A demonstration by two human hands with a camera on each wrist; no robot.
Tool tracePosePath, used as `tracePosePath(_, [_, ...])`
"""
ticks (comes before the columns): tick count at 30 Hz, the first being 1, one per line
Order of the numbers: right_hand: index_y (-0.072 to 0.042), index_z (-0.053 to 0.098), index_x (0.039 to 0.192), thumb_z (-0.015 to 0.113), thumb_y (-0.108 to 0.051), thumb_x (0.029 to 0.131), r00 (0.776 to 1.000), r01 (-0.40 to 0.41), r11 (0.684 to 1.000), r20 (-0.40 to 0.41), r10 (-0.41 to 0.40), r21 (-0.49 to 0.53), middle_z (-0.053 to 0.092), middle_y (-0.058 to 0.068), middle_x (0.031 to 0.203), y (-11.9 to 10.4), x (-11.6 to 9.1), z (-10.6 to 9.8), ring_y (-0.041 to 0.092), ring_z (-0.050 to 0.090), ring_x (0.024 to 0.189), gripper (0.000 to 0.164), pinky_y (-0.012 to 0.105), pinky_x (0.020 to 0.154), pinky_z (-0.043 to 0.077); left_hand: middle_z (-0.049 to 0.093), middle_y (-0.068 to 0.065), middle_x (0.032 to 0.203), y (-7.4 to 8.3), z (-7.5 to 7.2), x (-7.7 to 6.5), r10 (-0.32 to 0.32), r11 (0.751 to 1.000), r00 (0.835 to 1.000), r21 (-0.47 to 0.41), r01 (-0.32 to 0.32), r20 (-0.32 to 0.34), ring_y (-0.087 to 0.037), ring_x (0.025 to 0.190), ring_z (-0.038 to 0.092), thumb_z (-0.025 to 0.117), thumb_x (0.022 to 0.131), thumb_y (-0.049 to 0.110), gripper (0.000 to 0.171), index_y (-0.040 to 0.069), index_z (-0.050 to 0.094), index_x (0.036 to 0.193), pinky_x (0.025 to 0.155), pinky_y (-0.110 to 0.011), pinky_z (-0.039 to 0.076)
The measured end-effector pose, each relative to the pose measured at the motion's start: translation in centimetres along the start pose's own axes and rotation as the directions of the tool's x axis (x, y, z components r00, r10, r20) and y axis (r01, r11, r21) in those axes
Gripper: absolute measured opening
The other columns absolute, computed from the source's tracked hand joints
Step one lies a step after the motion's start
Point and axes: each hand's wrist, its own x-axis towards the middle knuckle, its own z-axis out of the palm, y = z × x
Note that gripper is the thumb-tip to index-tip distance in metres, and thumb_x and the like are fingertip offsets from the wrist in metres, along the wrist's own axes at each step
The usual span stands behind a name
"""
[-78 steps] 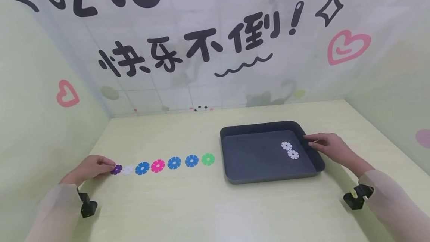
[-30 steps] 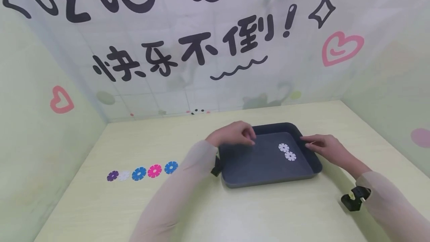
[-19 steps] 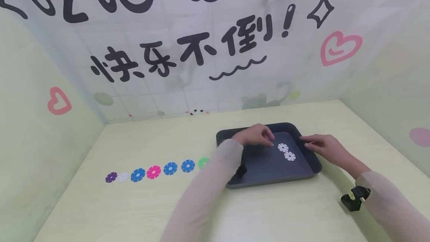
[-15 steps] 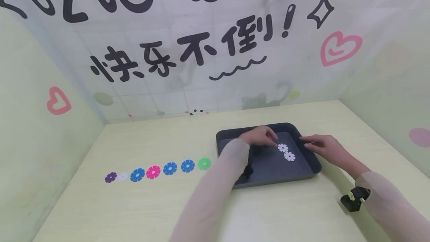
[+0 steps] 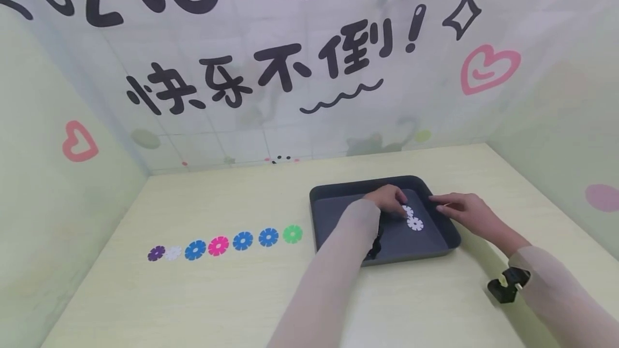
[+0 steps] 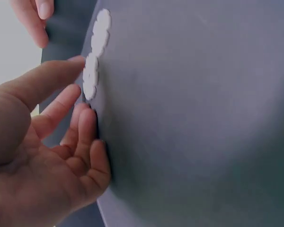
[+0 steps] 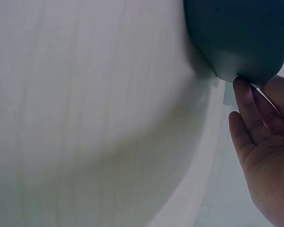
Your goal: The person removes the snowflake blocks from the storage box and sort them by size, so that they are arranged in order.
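Note:
My left hand [image 5: 386, 197] reaches into the dark grey tray [image 5: 338, 224], thumb and fingertips beside two white notched plastic discs, the back one [image 5: 409, 210] partly behind the fingers and the front one [image 5: 415, 223] fully visible. In the left wrist view a gap separates the thumb and forefinger of that hand [image 6: 47, 156], close by the nearer white disc [image 6: 91, 78]. At the tray's right side, my right hand [image 5: 466, 212] grips the rim between thumb and fingers. The right wrist view has its fingers [image 7: 246, 104] against the tray's outer wall [image 7: 236, 42].
Left of the tray, a row of notched discs lies on the pale table [image 5: 217, 305]: purple [image 5: 156, 253], white [image 5: 173, 253], blue [image 5: 195, 250], pink [image 5: 218, 246], two more blue and green [image 5: 292, 234]. Printed fabric walls enclose the back and sides.
My left hand has left the purple disc at the row's left end and crossed rightward into the tray, up to the white discs. The right hand stays at the rim.

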Motion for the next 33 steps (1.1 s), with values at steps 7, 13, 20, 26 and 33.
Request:
tracePosePath(7, [0.007,0.060,0.113,0.061,-0.006,0.088,1.000,0.000,1.000,0.007,0.000,0.015,0.060,0.027,0.108,0.1,0.0,0.1,0.030,0.063,0.089,0.029,0.024,0.067,0.049,0.061,0.004,0.101,0.8,0.1,-0.1,-0.036,0.995,0.999,0.092,0.035,0.007,-0.007,0.087,0.052,0.075,0.075,0.012,0.034,0.013,0.064,0.107,0.073,-0.016,0.038])
tracePosePath(13, [0.008,0.060,0.113,0.061,-0.006,0.087,1.000,0.017,1.000,0.003,-0.017,0.017,0.060,0.027,0.108,0.0,0.0,0.0,0.030,0.062,0.092,0.029,0.023,0.070,0.048,0.058,0.003,0.098,1.2,0.2,-0.2,-0.056,0.994,0.998,0.095,0.055,0.004,-0.010,0.084,0.049,0.073,0.076,0.011,0.027,0.014,0.064,0.101,0.070,-0.020,0.039])
tracePosePath(20, [0.008,0.060,0.113,0.061,-0.006,0.087,1.000,0.023,1.000,0.004,-0.023,0.013,0.060,0.027,0.108,0.0,0.0,-0.1,0.029,0.062,0.092,0.029,0.022,0.070,0.048,0.056,0.004,0.089,1.1,0.6,0.6,-0.065,0.993,0.998,0.093,0.067,-0.021,-0.009,0.079,0.049,0.078,0.073,0.012,0.024,0.015,0.064,0.091,0.067,-0.019,0.039])
tracePosePath(26, [0.007,0.060,0.114,0.060,-0.005,0.087,1.000,0.006,1.000,0.002,-0.006,0.013,0.060,0.026,0.109,0.2,0.0,0.0,0.029,0.061,0.093,0.029,0.022,0.071,0.048,0.056,0.004,0.083,1.0,0.6,0.7,-0.096,0.993,0.995,0.068,0.098,-0.028,-0.009,0.076,0.051,0.078,0.072,0.010,0.022,0.012,0.063,0.087,0.066,-0.020,0.040])
tracePosePath(33, [0.008,0.059,0.114,0.061,-0.007,0.087,1.000,-0.003,1.000,0.016,0.002,0.019,0.059,0.028,0.109,0.1,0.0,0.0,0.032,0.061,0.093,0.030,0.023,0.070,0.048,0.063,0.003,0.089,0.9,0.3,0.5,-0.090,0.994,0.996,0.061,0.091,-0.018,-0.008,0.077,0.055,0.076,0.073,0.008,0.025,0.009,0.068,0.096,0.068,-0.019,0.043])
